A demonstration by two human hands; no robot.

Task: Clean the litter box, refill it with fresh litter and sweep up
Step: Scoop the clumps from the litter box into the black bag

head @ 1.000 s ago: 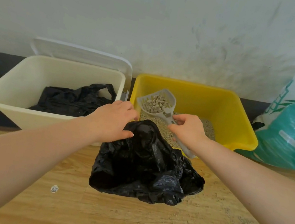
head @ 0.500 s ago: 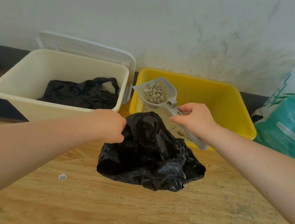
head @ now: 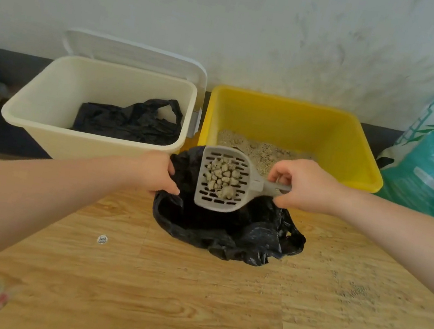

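Litter box, the yellow tub at the far edge of the wooden floor against the wall, is being cleared of waste; this looks like the scooping step, with refilling and sweeping not yet begun. The right hand grips the handle of a grey slotted scoop loaded with clumps, held over the mouth of a black bag on the floor just in front of the box. The left hand pinches the bag's rim, holding it open. Next, the scoop likely needs tipping so the clumps fall inside the bag, not onto the floor.
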